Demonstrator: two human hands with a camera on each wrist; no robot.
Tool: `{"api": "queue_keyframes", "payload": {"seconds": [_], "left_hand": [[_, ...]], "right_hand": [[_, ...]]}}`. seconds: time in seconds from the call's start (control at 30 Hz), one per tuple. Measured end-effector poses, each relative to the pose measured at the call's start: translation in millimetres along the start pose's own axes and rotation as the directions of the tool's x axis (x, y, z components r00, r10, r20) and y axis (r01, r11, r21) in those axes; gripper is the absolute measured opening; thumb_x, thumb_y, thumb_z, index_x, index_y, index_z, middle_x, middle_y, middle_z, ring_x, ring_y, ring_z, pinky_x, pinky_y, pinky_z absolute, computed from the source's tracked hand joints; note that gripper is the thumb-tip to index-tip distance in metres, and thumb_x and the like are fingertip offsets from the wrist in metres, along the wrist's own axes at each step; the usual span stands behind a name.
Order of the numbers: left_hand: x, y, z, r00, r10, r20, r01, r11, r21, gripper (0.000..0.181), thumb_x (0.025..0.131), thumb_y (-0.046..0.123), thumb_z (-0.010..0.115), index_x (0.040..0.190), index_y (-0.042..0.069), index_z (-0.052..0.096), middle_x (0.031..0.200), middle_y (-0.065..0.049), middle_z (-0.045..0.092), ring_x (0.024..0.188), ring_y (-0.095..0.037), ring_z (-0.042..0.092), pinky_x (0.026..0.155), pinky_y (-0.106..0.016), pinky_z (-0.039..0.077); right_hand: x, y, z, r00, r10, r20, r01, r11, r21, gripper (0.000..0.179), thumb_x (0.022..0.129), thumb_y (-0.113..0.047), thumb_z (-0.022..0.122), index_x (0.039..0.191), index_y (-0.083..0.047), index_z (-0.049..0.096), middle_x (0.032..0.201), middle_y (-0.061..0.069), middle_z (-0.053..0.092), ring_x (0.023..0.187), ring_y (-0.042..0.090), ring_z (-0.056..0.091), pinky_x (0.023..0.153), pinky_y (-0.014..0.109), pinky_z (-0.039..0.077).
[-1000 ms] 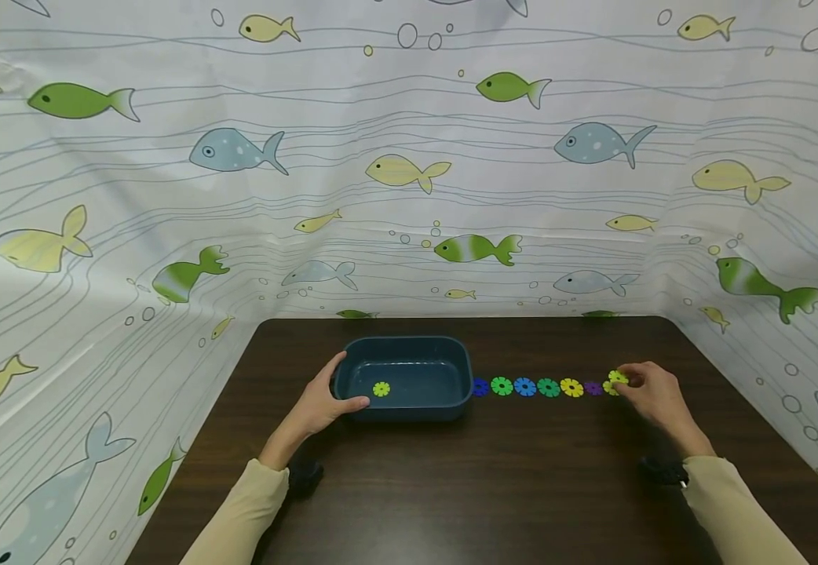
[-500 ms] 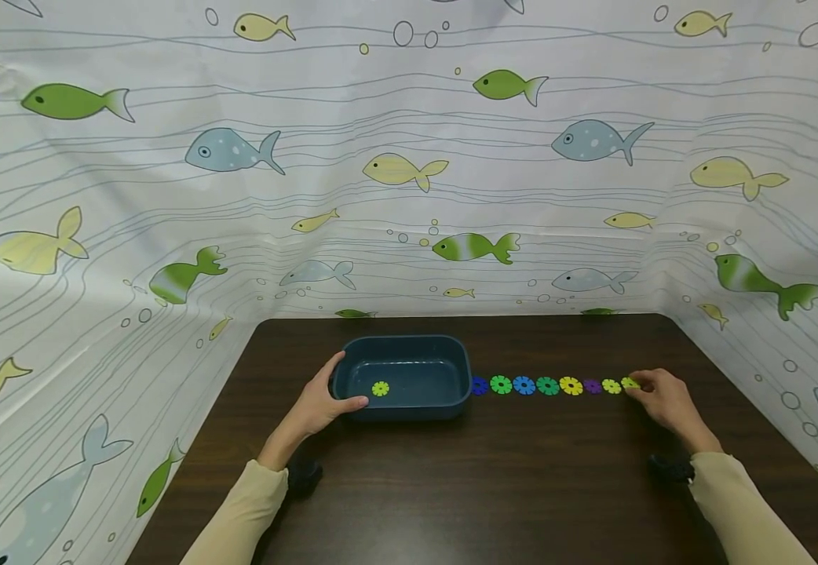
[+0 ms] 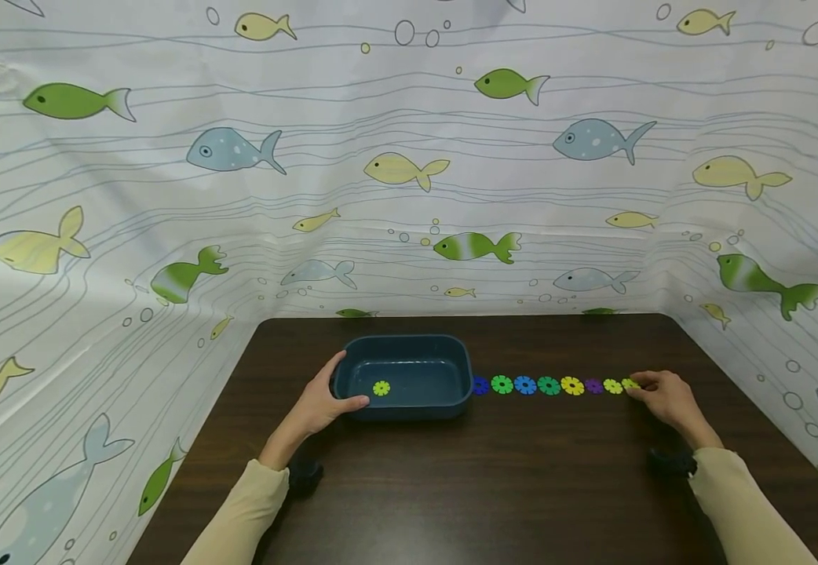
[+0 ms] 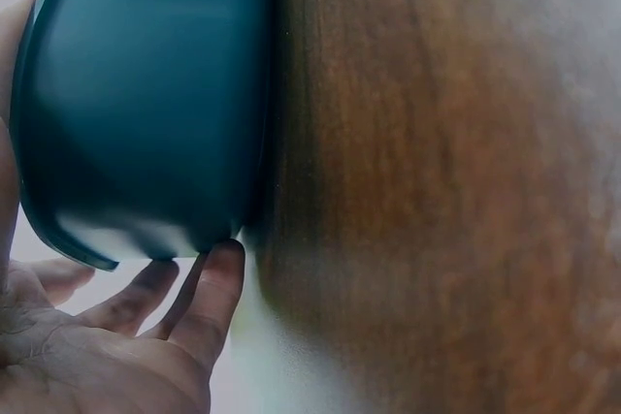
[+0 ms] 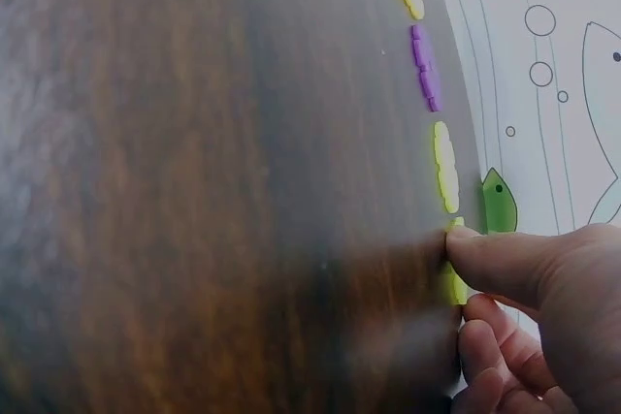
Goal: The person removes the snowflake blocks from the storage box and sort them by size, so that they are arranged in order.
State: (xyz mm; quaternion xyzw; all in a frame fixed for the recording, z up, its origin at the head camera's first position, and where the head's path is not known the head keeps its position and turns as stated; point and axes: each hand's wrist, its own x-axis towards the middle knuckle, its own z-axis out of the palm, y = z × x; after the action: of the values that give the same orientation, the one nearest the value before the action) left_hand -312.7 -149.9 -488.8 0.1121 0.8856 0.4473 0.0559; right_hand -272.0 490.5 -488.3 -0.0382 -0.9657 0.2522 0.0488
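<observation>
My left hand (image 3: 320,404) grips a dark blue rectangular tub (image 3: 409,411) at its left end, the thumb over the front rim. In the left wrist view its fingertips (image 4: 225,257) touch the tub's outer wall (image 4: 146,123). One yellow-green flower-shaped disc (image 3: 381,388) lies inside the tub. At the far right end of a row of discs, my right hand (image 3: 666,399) pinches another yellow-green flower disc (image 5: 456,288) flat on the table. Thumb and fingers partly cover it. A second yellow-green disc (image 3: 613,386) lies just left of it, with a narrow gap.
The row runs left to the tub: a purple disc (image 3: 594,386), a yellow disc (image 3: 572,386), a dark green disc (image 3: 549,386), a light blue disc (image 3: 525,385), a bright green disc (image 3: 502,384) and a dark blue disc (image 3: 480,385). A fish-print curtain (image 3: 409,212) surrounds the dark wooden table (image 3: 494,486).
My right hand has moved slightly right and lowered its disc from over the neighbouring yellow-green one to the row's end. The left hand and tub have stayed put.
</observation>
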Motion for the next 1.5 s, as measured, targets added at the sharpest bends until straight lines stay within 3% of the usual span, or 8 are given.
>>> {"api": "queue_keyframes", "payload": {"seconds": [0.13, 0.3, 0.43, 0.6, 0.77, 0.97, 1.2, 1.5], "left_hand": [[-0.4, 0.5, 0.0, 1.0, 0.004, -0.003, -0.004, 1.0, 0.005, 0.12, 0.087, 0.058, 0.087, 0.175, 0.012, 0.019, 0.18, -0.026, 0.023, 0.16, -0.053, 0.035, 0.127, -0.077, 0.032], [0.7, 1.3, -0.9, 1.0, 0.007, -0.004, -0.007, 1.0, 0.001, 0.12, 0.087, 0.058, 0.087, 0.175, 0.012, 0.019, 0.181, -0.026, 0.023, 0.161, -0.053, 0.034, 0.127, -0.077, 0.031], [1.5, 2.2, -2.1, 1.0, 0.006, -0.007, -0.006, 1.0, -0.009, 0.121, 0.086, 0.058, 0.087, 0.175, 0.012, 0.019, 0.18, -0.026, 0.023, 0.159, -0.052, 0.035, 0.127, -0.076, 0.032], [0.9, 3.0, -3.1, 1.0, 0.007, -0.014, -0.007, 1.0, -0.016, 0.12, 0.086, 0.058, 0.087, 0.175, 0.012, 0.019, 0.18, -0.026, 0.024, 0.157, -0.052, 0.037, 0.127, -0.075, 0.034], [-0.7, 2.1, -1.9, 1.0, -0.005, -0.01, 0.005, 1.0, -0.017, 0.119, 0.087, 0.056, 0.087, 0.174, 0.012, 0.019, 0.179, -0.027, 0.025, 0.156, -0.052, 0.039, 0.126, -0.074, 0.036], [-1.2, -1.8, -1.0, 1.0, -0.001, -0.006, 0.001, 1.0, -0.028, 0.119, 0.087, 0.055, 0.088, 0.175, 0.012, 0.019, 0.18, -0.026, 0.024, 0.157, -0.052, 0.038, 0.127, -0.074, 0.035], [-0.3, -4.8, -0.6, 1.0, 0.004, -0.001, -0.004, 1.0, -0.017, 0.12, 0.086, 0.056, 0.088, 0.175, 0.013, 0.019, 0.181, -0.026, 0.023, 0.161, -0.053, 0.034, 0.127, -0.076, 0.032], [1.7, -3.5, 0.3, 1.0, 0.014, -0.001, -0.014, 1.0, -0.021, 0.12, 0.086, 0.057, 0.088, 0.175, 0.013, 0.02, 0.181, -0.026, 0.022, 0.161, -0.053, 0.033, 0.127, -0.077, 0.032]], "right_hand": [[0.8, 0.3, -1.2, 1.0, 0.016, 0.007, -0.016, 1.0, 0.009, 0.049, 0.106, -0.016, 0.068, 0.141, 0.017, 0.059, 0.139, 0.047, 0.059, 0.117, 0.061, 0.063, 0.091, 0.068, 0.056], [0.4, -7.0, 0.8, 0.994, -0.005, -0.108, 0.005, 1.0, 0.004, 0.061, 0.101, -0.018, 0.073, 0.146, 0.018, 0.052, 0.129, 0.048, 0.06, 0.111, 0.059, 0.064, 0.088, 0.069, 0.054], [-1.1, -25.1, 5.4, 0.972, -0.037, -0.231, 0.041, 0.999, 0.011, 0.061, 0.099, -0.018, 0.078, 0.143, 0.018, 0.055, 0.12, 0.043, 0.062, 0.102, 0.052, 0.063, 0.084, 0.067, 0.052], [-2.8, -54.5, 10.0, 0.956, -0.051, -0.288, 0.075, 0.995, 0.072, 0.06, 0.102, -0.022, 0.078, 0.144, 0.014, 0.056, 0.126, 0.04, 0.062, 0.104, 0.049, 0.064, 0.086, 0.066, 0.054], [-4.4, -88.7, 12.6, 0.951, -0.078, -0.299, 0.117, 0.986, 0.118, 0.058, 0.102, -0.026, 0.078, 0.144, 0.01, 0.059, 0.127, 0.035, 0.067, 0.107, 0.046, 0.067, 0.085, 0.054, 0.057], [-7.6, -129.4, 19.3, 0.945, -0.129, -0.3, 0.176, 0.975, 0.134, 0.053, 0.101, -0.023, 0.08, 0.142, 0.006, 0.064, 0.125, 0.03, 0.072, 0.106, 0.039, 0.067, 0.081, 0.036, 0.051], [-14.0, -173.6, 31.4, 0.943, -0.208, -0.258, 0.255, 0.954, 0.161, 0.047, 0.099, -0.019, 0.082, 0.138, 0.003, 0.068, 0.123, 0.025, 0.073, 0.104, 0.036, 0.067, 0.083, 0.035, 0.052], [-17.1, -227.7, 58.0, 0.908, -0.356, -0.22, 0.398, 0.897, 0.191, 0.039, 0.093, -0.012, 0.087, 0.128, 0.001, 0.075, 0.113, 0.019, 0.075, 0.096, 0.028, 0.067, 0.082, 0.036, 0.059]]}}
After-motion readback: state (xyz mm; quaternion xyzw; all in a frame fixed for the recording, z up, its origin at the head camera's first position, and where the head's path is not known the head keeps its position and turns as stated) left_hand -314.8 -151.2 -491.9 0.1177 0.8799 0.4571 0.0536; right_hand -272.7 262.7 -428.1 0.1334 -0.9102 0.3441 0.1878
